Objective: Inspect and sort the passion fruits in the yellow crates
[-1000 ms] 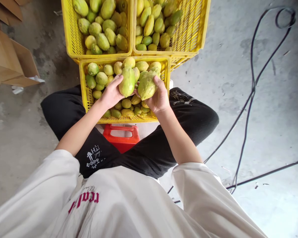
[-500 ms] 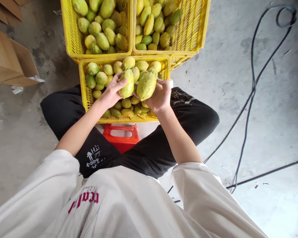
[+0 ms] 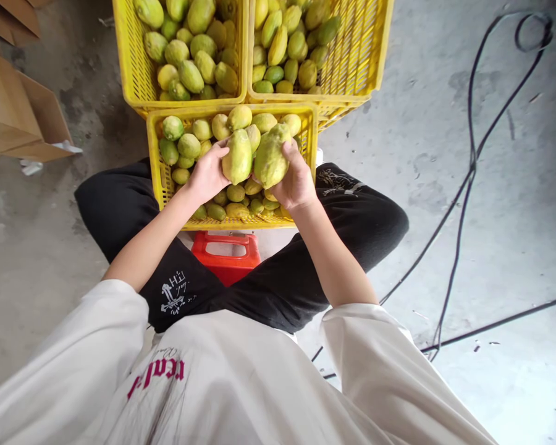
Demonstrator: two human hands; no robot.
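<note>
My left hand [image 3: 206, 176] is closed round a yellow-green oval fruit [image 3: 238, 157], held upright over the near yellow crate [image 3: 155, 162]. My right hand [image 3: 297, 180] grips a larger, bumpy green fruit [image 3: 269, 156] right beside it; the two fruits almost touch. Both are held just above the pile of several similar green and yellow fruits [image 3: 189, 146] in that crate, which sits between my knees.
Two more yellow crates [image 3: 132, 74] [image 3: 368, 55] full of the same fruit stand behind the near one. A red stool [image 3: 227, 254] shows between my legs. Cardboard boxes [image 3: 13, 108] lie at the left, and black cables [image 3: 467, 167] run over the concrete floor at the right.
Both fruits have been turned in my hands: the right one now stands more upright, and the left one has been rotated slightly. The hands stay in the same place over the crate.
</note>
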